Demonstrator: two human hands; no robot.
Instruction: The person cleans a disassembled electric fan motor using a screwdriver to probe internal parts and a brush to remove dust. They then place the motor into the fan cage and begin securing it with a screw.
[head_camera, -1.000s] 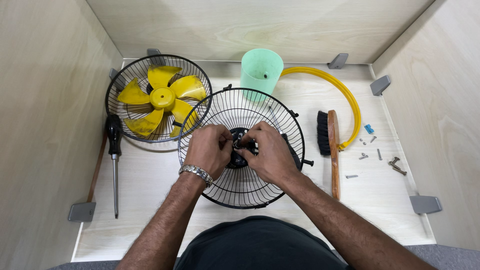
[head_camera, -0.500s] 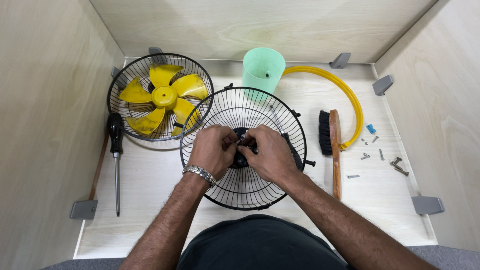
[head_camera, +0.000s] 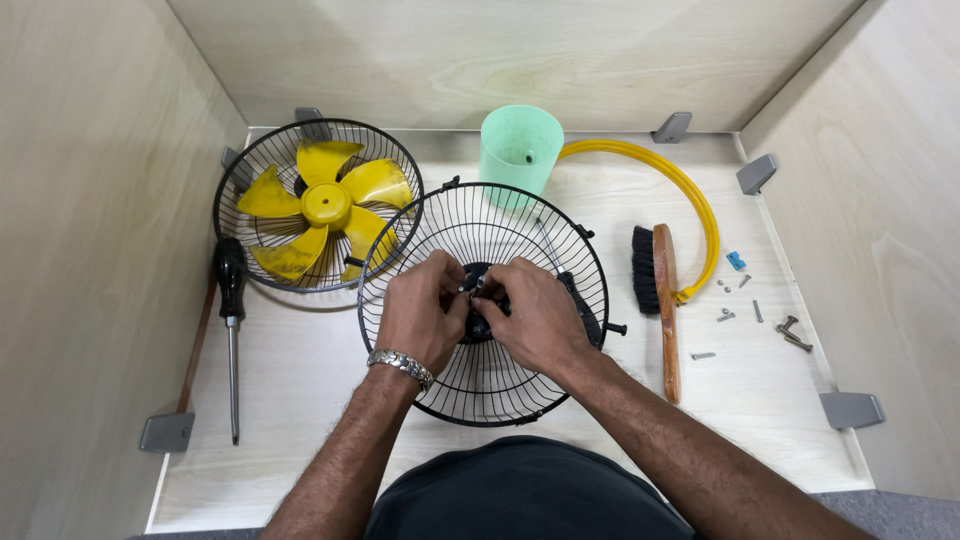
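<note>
A black wire fan guard (head_camera: 520, 225) lies in the middle of the wooden tabletop. Both my hands rest on its black centre hub (head_camera: 478, 322). My left hand (head_camera: 420, 312), with a metal watch band at the wrist, pinches a small part at the hub with its fingertips. My right hand (head_camera: 540, 318) curls over the hub from the right, fingers closed on it. The hub is mostly hidden under my fingers.
A second guard (head_camera: 240, 180) holding a yellow fan blade (head_camera: 325, 205) lies at the back left. A black-handled screwdriver (head_camera: 231, 310) lies at left. A green cup (head_camera: 520, 145), yellow hoop (head_camera: 690, 195), wooden brush (head_camera: 658, 290) and several loose screws (head_camera: 740, 310) sit at right.
Both hands stay at the hub with only small finger movements. The view has shifted slightly.
</note>
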